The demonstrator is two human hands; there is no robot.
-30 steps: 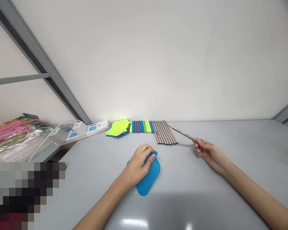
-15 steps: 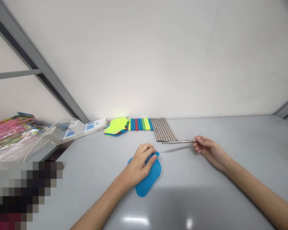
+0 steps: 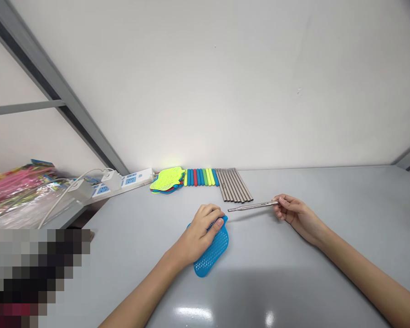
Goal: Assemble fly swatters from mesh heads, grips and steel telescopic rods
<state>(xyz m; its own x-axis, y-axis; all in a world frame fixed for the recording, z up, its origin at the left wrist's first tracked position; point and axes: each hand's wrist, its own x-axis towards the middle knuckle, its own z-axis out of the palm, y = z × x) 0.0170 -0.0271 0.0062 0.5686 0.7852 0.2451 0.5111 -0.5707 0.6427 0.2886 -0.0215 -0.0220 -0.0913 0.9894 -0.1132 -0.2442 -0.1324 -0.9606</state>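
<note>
A blue perforated fly swatter head (image 3: 213,250) is gripped by my left hand (image 3: 205,230), with the thumb and fingers near its narrow stub end. My right hand (image 3: 290,209) pinches one end of a shiny metal telescopic rod (image 3: 256,206). The rod's free tip points left, just above and right of the blue stub, with a small gap between them. Behind the rod, several more metal rods (image 3: 234,184) lie side by side.
Left of the rods is a row of coloured handles (image 3: 201,177), then a stack of swatter heads topped by a yellow one (image 3: 169,178). A power strip (image 3: 136,177) with chargers and plastic-wrapped packages (image 3: 23,187) sit further left. A wall stands behind the grey table (image 3: 328,273).
The rod's free tip has swung down and slightly left, nearer the stub of the blue swatter head. Both hands keep their hold and have barely moved.
</note>
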